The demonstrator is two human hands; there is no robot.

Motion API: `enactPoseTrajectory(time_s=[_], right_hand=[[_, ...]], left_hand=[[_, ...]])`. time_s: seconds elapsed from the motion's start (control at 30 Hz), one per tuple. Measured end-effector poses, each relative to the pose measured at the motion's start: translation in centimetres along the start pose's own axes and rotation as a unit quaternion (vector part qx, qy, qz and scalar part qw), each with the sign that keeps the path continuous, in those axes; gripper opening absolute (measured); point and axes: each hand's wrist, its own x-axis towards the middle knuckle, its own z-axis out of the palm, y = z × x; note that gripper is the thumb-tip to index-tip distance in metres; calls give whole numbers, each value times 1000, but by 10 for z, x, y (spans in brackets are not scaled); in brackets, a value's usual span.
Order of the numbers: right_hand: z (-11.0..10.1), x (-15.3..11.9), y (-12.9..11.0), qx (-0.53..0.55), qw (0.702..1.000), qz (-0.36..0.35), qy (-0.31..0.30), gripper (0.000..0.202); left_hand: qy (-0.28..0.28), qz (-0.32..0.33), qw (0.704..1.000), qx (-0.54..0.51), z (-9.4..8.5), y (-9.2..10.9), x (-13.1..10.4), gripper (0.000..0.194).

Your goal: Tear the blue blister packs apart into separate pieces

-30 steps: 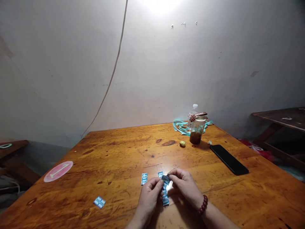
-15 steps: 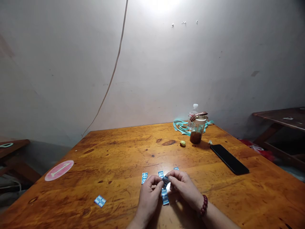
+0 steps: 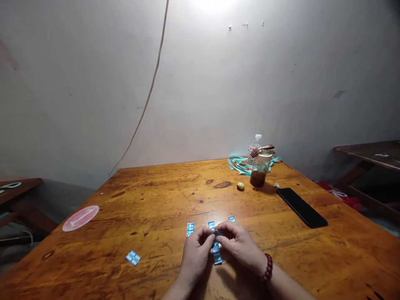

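Near the front middle of the wooden table, my left hand (image 3: 197, 253) and my right hand (image 3: 242, 248) meet at the fingertips. Between them they pinch a small dark piece (image 3: 218, 233), mostly hidden by the fingers. Under and behind the hands lie blue-and-white pieces: one strip (image 3: 190, 229) beside my left hand, one (image 3: 211, 225) just behind the fingertips, one (image 3: 217, 256) below them, and one (image 3: 231, 218) behind my right hand. Farther left lies a separate blue-and-white square (image 3: 133, 258). A dark red bead bracelet is on my right wrist.
On the wooden table (image 3: 162, 196) are a black phone (image 3: 301, 207) at right, a brown-filled sport bottle (image 3: 258, 175), a clear bottle (image 3: 258, 141), turquoise straps (image 3: 239, 164), a small yellowish object (image 3: 240, 186) and a pink round sticker (image 3: 80, 218) at left. Benches stand on both sides.
My fingertips have drawn closer together around the dark piece, which shows less than before. The view has shifted slightly.
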Motion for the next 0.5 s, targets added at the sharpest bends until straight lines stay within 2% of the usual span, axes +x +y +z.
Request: enactPoseTrajectory(time_s=[0.07,0.13,0.2,0.27,0.33,0.5], right_hand=[[0,-1,0,-42,999,-29,19,13],[0,0,1,-22,999,-25,33,13],[0,0,2,43,998,-4,40,10],[1,1,2,102,994,17,33,8],[3,1,3,128,991,32,20,8],[7,-1,6,87,996,20,20,8]], left_hand=[[-4,2,1000,-6,0,0,0,17],[-10,-21,999,-45,1,0,-1,18],[-31,-81,989,-120,2,1,-2,21],[-65,-150,966,-201,2,1,-3,25],[-92,-192,943,-255,1,0,-3,26],[-74,-206,931,-291,0,-4,-1,21]])
